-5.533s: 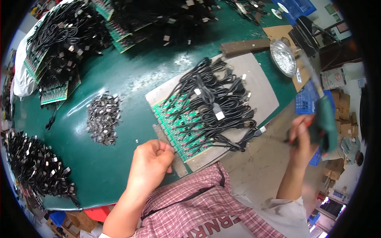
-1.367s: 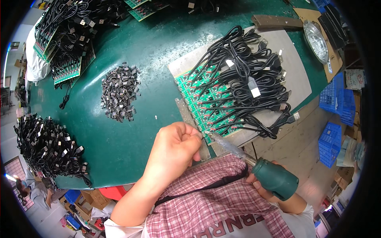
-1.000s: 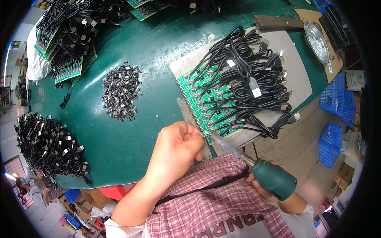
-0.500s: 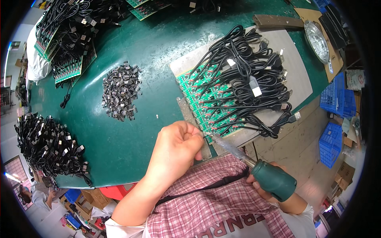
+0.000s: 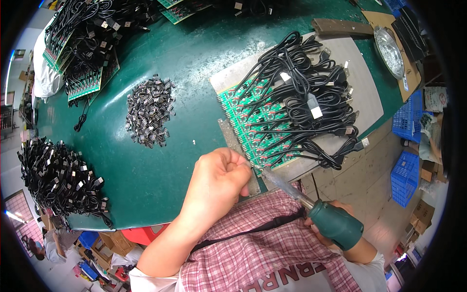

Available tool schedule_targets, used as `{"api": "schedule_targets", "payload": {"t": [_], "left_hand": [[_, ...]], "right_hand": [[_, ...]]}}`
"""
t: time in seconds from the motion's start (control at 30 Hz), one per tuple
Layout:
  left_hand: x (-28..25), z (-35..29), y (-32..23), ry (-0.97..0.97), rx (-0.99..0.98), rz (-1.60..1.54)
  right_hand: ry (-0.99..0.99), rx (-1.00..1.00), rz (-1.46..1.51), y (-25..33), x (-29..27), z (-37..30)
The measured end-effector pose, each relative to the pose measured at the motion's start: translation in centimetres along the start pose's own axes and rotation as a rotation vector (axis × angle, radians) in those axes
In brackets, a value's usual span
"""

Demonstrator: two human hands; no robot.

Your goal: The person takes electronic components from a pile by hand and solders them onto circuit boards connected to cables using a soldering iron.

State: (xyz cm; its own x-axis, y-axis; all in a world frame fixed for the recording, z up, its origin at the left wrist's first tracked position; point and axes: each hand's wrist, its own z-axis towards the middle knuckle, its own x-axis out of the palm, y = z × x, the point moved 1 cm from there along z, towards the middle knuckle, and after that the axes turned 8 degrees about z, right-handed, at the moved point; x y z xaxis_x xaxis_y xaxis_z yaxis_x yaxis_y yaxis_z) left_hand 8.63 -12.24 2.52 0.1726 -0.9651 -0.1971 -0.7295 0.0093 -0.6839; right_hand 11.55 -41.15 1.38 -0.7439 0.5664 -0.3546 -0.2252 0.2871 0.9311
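My left hand (image 5: 219,177) is closed in a pinch at the near left corner of a green circuit board panel (image 5: 243,134); whatever is between its fingertips is too small to make out. My right hand (image 5: 316,230) grips the green handle of a soldering iron (image 5: 336,225). The iron's long metal shaft slants up and left, its tip at the board's near edge, just right of my left fingertips. Bundled black USB cables (image 5: 311,97) lead off the board to the right. A narrow metal strip (image 5: 228,136) lies along the board's left edge.
A pile of small dark parts (image 5: 150,111) lies left of the board. Heaped black cables (image 5: 61,185) lie at the table's left, with cabled boards (image 5: 87,85) behind. A pale board (image 5: 365,92) sits under the work. A metal dish (image 5: 389,51) and wooden bar (image 5: 340,27) lie far right.
The soldering iron's tip has shifted slightly nearer me and to the right along the board's edge. My left hand stays pinched in nearly the same place.
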Motion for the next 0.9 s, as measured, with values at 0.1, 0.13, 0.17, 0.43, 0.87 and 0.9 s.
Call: {"api": "schedule_targets", "payload": {"t": [0.1, 0.13, 0.17, 0.43, 0.87, 0.9], "left_hand": [[0.0, 0.0, 0.0, -0.004, 0.007, 0.003], [0.0, 0.0, 0.0, -0.001, 0.007, 0.003], [0.0, 0.0, -0.1, 0.002, 0.006, 0.004], [0.0, 0.0, 0.1, 0.003, 0.016, -0.014], [-0.1, 0.0, -0.1, 0.001, 0.000, 0.011], [-0.1, 0.0, -0.1, 0.001, 0.000, 0.011]], "right_hand": [[0.007, -0.010, -0.052, 0.3, -0.2, 0.2], [0.013, -0.021, -0.084, 0.2, -0.2, 0.0], [0.019, -0.032, -0.115, 0.2, -0.1, -0.2], [-0.016, 0.012, -0.018, 0.0, 0.3, 0.0], [0.001, 0.014, -0.079, 0.6, -0.2, 0.2], [0.001, 0.014, -0.079, 0.5, -0.2, 0.0]]}}
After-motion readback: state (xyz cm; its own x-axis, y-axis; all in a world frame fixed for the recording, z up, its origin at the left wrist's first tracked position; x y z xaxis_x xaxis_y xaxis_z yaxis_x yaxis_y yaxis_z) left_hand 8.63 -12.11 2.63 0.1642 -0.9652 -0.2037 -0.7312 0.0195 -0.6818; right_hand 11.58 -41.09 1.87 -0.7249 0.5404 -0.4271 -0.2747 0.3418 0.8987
